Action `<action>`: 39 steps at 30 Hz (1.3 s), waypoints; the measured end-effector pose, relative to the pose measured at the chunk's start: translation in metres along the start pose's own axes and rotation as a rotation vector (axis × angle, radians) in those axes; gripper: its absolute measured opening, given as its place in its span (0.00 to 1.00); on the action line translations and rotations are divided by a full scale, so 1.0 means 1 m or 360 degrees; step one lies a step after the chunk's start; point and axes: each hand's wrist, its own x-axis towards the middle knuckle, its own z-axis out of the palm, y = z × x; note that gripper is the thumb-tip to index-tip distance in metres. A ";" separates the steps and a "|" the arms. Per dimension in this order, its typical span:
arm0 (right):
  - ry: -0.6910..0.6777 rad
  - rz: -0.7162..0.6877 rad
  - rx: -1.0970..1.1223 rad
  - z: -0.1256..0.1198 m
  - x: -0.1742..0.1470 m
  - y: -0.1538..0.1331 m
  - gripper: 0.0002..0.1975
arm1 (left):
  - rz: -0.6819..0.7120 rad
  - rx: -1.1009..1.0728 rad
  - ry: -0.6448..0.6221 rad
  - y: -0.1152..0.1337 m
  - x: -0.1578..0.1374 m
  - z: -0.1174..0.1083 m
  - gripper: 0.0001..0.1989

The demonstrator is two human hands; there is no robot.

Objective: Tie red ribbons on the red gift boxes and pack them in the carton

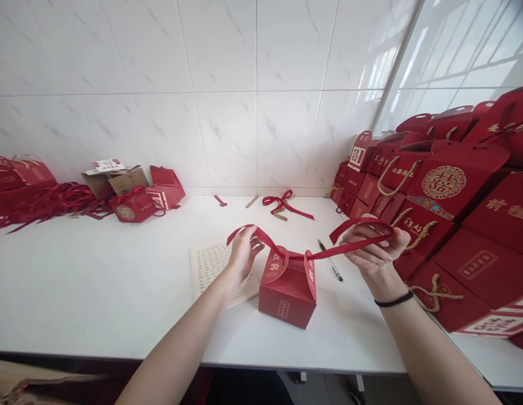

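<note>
A small red gift box [286,298] with gold lettering stands upright on the white table, its top flaps drawn up. Red ribbon [348,246] passes through the slots of the flaps and stretches out to both sides. My left hand [243,250], left of the box, pinches one end of the ribbon between thumb and fingers. To the right of the box, my right hand [373,244] is raised and closed on the other end, which loops over the fingers. Both hands are apart from the box itself.
Stacked red boxes with gold rope handles [447,225] crowd the right side. Behind the left hand lies a handwritten sheet [210,270]; a pen [330,260] is right of the box. A tied ribbon bow [282,202] lies near the wall. Ribbons [58,205] and boxes [137,205] sit at left.
</note>
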 end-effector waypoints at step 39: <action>-0.0026 0.0563 -0.0803 -0.015 0.003 0.020 0.06 | 0.0366 -0.0636 0.0677 0.037 0.025 -0.023 0.12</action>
